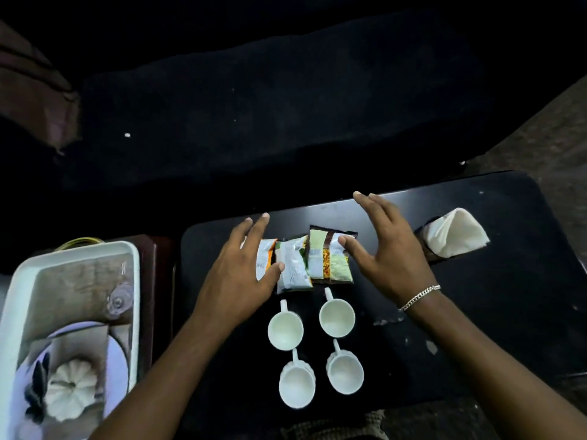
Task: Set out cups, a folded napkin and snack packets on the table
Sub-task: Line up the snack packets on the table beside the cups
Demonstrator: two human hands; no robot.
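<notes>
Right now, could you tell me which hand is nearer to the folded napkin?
Right. The right hand is just left of the folded napkin; the left hand lies beyond the snack packets.

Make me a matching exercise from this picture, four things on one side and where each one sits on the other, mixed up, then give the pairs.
Things:
1. cups
2. snack packets
3. folded napkin
4. tray

Places:
A. off the table's left end
B. far right of the table
C. nearest the person, in two rows of two
D. in a row between the left hand and right hand

Pairs: 1-C, 2-D, 3-B, 4-A
</notes>
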